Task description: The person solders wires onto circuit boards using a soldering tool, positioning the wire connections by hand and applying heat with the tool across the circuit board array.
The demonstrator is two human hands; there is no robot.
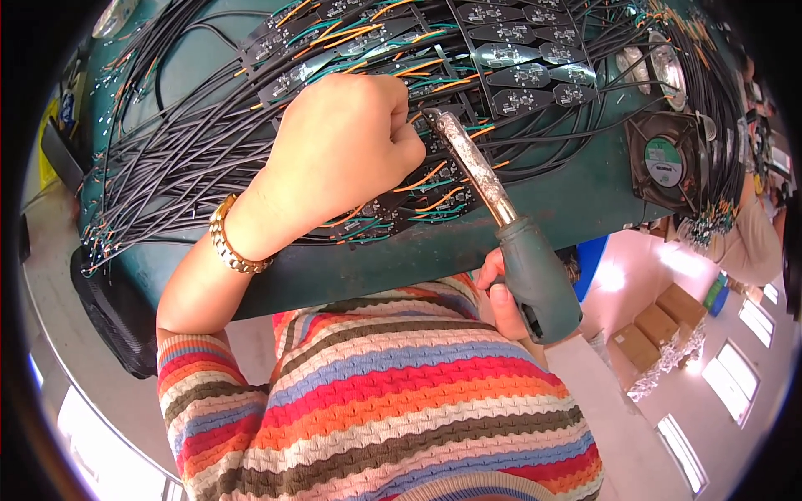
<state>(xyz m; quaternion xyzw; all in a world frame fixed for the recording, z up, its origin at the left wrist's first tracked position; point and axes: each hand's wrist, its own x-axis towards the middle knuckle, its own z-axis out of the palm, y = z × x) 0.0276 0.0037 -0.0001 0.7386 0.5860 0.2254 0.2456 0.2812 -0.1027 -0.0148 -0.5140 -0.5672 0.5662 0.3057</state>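
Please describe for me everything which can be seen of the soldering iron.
The soldering iron has a thick, dark green handle, apparently plastic or rubber, and a silvery metal barrel with blotchy, dark stains. Its dark tip points up and left, close to the left hand, over the black circuit boards; contact there cannot be told. The right hand grips the handle, which slants toward the lower right.

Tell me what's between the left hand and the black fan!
In the head view: the metal shaft of the green-handled tool, black cables, then a strip of green table.
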